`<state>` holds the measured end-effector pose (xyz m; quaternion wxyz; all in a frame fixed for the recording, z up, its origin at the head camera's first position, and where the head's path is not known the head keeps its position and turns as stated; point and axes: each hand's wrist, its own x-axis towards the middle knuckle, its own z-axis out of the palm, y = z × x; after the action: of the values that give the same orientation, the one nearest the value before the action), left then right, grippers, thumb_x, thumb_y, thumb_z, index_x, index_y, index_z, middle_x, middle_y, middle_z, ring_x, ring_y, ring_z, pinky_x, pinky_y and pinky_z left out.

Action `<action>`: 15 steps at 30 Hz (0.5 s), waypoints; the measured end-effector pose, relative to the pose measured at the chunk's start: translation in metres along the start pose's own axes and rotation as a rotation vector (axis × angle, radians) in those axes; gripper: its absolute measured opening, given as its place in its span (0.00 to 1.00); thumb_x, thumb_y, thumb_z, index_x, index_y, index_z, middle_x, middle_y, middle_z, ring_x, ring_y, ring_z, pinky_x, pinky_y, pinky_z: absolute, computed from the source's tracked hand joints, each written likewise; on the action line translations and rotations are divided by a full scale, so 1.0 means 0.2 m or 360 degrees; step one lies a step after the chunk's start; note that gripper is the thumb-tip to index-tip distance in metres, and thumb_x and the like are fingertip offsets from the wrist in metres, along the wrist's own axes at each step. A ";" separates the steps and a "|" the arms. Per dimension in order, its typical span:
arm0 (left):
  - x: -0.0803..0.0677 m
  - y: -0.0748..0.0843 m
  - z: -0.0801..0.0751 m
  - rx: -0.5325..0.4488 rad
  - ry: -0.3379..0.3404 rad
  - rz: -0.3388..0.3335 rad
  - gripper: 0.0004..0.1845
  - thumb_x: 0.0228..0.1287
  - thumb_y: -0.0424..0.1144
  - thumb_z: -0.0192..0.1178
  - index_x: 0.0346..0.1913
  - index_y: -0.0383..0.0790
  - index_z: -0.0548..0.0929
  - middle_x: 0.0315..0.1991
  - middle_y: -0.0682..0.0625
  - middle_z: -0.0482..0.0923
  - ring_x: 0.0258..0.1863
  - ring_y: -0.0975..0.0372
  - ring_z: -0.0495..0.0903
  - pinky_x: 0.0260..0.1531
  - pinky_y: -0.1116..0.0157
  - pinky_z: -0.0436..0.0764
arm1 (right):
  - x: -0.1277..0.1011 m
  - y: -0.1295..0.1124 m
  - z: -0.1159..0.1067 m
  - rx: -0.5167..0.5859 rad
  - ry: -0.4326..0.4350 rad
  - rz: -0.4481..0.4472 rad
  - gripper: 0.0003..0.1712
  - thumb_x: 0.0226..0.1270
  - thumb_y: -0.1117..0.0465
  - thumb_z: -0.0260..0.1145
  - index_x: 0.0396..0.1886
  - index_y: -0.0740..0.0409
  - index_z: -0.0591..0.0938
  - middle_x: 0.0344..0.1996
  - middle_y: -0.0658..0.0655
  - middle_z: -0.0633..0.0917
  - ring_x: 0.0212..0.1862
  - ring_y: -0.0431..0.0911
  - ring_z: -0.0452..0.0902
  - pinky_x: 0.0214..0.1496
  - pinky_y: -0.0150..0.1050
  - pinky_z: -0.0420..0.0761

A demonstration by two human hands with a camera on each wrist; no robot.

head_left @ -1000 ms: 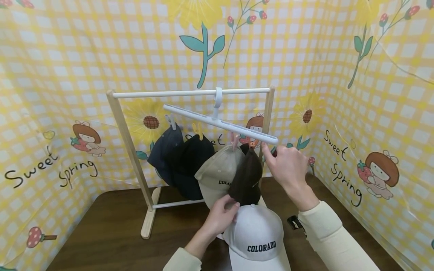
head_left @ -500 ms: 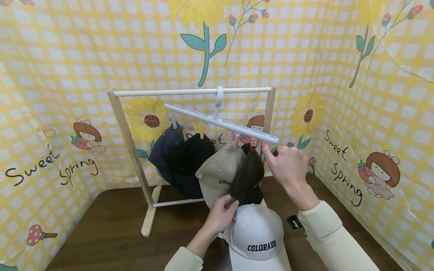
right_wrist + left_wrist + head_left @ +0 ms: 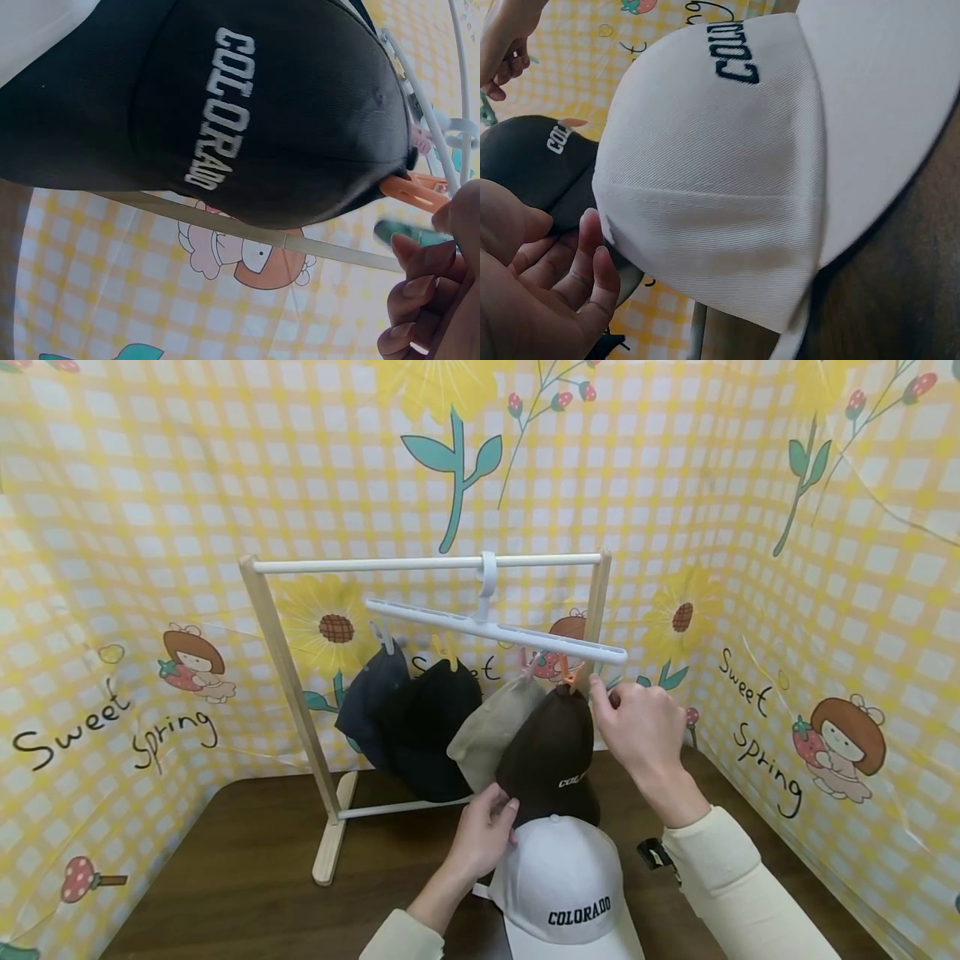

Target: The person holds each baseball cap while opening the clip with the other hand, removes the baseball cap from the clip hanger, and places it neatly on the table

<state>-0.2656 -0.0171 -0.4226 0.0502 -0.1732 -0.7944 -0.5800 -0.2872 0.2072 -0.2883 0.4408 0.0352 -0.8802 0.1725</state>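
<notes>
Left hand [image 3: 486, 837] pinches brown cap [image 3: 546, 760] edge; right hand [image 3: 637, 731] beside orange clip [image 3: 570, 674].

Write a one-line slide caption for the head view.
Left hand pinches the dark brown cap hanging from an orange clip, right hand beside the clip, white cap below.

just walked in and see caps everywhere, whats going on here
A person is working at a small wooden rack on a table. A white clip hanger hangs from its rail with four caps clipped to it: navy, black, beige and a dark brown cap. The left hand holds the brown cap's lower edge, while the right hand is up beside the orange clip that holds it. A white COLORADO cap lies on the table in front.
</notes>
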 end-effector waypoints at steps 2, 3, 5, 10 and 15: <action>0.00 0.01 0.00 0.0009 0.0004 -0.0004 0.06 0.79 0.35 0.55 0.42 0.36 0.78 0.26 0.43 0.80 0.22 0.58 0.81 0.22 0.66 0.77 | 0.00 0.00 0.00 -0.0003 0.0005 -0.0017 0.38 0.78 0.42 0.55 0.04 0.49 0.67 0.05 0.49 0.65 0.11 0.49 0.62 0.13 0.42 0.56; 0.01 0.01 0.00 0.0015 0.0004 -0.0003 0.06 0.79 0.35 0.55 0.41 0.36 0.78 0.24 0.43 0.79 0.22 0.58 0.81 0.21 0.67 0.77 | 0.00 0.00 0.00 -0.0003 0.0007 -0.0025 0.37 0.77 0.43 0.55 0.03 0.48 0.67 0.04 0.48 0.65 0.11 0.49 0.62 0.13 0.42 0.56; 0.01 0.02 0.00 0.0017 -0.0001 -0.0015 0.06 0.79 0.36 0.55 0.41 0.37 0.77 0.21 0.44 0.78 0.21 0.58 0.80 0.20 0.67 0.75 | 0.00 0.00 0.00 -0.0007 0.0021 -0.0037 0.36 0.77 0.46 0.57 0.04 0.48 0.68 0.04 0.48 0.66 0.11 0.49 0.63 0.14 0.42 0.57; -0.01 0.03 -0.01 0.0009 -0.0019 -0.0024 0.06 0.79 0.36 0.55 0.42 0.36 0.76 0.18 0.43 0.78 0.21 0.58 0.80 0.19 0.67 0.72 | 0.00 -0.01 0.00 0.0039 0.0022 -0.0083 0.35 0.76 0.50 0.58 0.03 0.47 0.66 0.04 0.47 0.64 0.10 0.47 0.61 0.13 0.41 0.55; -0.02 0.03 -0.01 0.0014 -0.0027 -0.0010 0.06 0.78 0.36 0.55 0.42 0.35 0.76 0.18 0.43 0.77 0.21 0.57 0.80 0.19 0.68 0.72 | -0.01 -0.02 0.02 0.0103 0.0006 -0.0161 0.35 0.77 0.50 0.57 0.04 0.48 0.67 0.05 0.48 0.65 0.11 0.46 0.61 0.13 0.39 0.56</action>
<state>-0.2597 -0.0183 -0.4183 0.0425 -0.1754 -0.7978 -0.5752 -0.2880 0.2014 -0.2906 0.4492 0.0935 -0.8704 0.1784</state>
